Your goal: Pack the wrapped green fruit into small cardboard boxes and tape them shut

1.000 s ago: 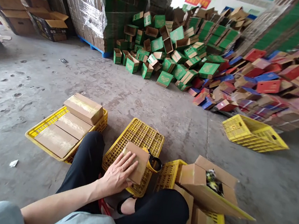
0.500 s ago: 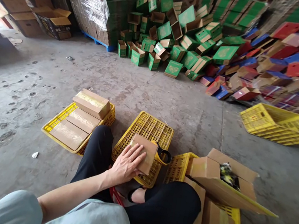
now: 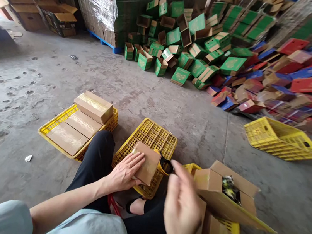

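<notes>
Right hand (image 3: 181,209) newly in frame at lower centre, motion-blurred, fingers loosely open and holding nothing, tips near the yellow tape dispenser (image 3: 164,166). Left hand (image 3: 124,173) unchanged: fingers spread flat on the small cardboard box (image 3: 147,162), pressing, not gripping. Box lies tilted on the upturned yellow crate (image 3: 150,133), centre of frame, with the dispenser just beside its right edge. Lower right: open carton (image 3: 215,188) resting on a yellow bin (image 3: 235,232). Left of centre: low crate (image 3: 56,119) of sealed boxes (image 3: 93,106), one stacked on top. Upper frame: heap of green boxes (image 3: 185,39); red and blue boxes (image 3: 293,81) at upper right, on the concrete floor (image 3: 33,75).
</notes>
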Demonstrator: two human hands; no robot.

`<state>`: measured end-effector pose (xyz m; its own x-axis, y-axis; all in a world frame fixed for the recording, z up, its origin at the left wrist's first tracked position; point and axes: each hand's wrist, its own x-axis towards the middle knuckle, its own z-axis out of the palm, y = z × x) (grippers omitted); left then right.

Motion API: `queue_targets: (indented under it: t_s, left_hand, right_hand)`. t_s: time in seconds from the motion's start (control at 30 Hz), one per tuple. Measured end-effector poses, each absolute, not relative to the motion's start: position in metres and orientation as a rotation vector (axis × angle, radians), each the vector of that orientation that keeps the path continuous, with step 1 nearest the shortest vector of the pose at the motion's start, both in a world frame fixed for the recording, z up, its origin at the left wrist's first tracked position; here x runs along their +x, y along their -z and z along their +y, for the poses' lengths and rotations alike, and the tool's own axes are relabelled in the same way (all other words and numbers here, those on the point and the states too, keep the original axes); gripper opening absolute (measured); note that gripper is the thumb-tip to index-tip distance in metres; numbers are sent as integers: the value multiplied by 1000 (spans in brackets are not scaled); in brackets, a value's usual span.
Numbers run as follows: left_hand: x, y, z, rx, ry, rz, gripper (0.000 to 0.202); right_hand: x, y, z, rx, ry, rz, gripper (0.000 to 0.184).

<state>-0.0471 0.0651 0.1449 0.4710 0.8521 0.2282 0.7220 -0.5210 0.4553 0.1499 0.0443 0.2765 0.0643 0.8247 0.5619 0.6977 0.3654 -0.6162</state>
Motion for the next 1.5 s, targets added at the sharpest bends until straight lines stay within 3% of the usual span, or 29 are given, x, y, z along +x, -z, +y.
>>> queue_targets:
  t_s: [0.1, 0.23, 0.37, 0.57, 0.77, 0.97, 1.27, 1.5]
  left_hand:
    - [-47, -146, 69, 2395, -636, 1338, 92]
    - [-51, -145, 70, 2348, -627, 1414, 98]
    - [-58, -144, 68, 2326, -609, 1427, 107]
    - [-59, -154, 79, 2180, -596, 1473, 103]
    - [-67, -149, 105, 2013, -745, 1365, 79]
    - [-69, -120, 83, 1579, -1004, 1272, 87]
    - [-65, -108, 55, 1612, -1049, 1215, 91]
    - [-73, -111, 61, 1598, -1039, 1188, 79]
  right_hand:
    - [131, -222, 63, -1360, -323, -1804, 34]
    - [121, -148, 66, -1353, -253, -1873, 37]
    - [126, -121, 59, -1317, -154, -1870, 40]
    - [127, -114, 61, -1295, -168, -1841, 42]
    - [125, -102, 59, -1298, -146, -1792, 42]
    - [122, -108, 56, -1324, -109, -1800, 43]
    - [108, -137, 66, -1477, 87, -2094, 40]
    - [93, -159, 100, -1319, -18, -2289, 41]
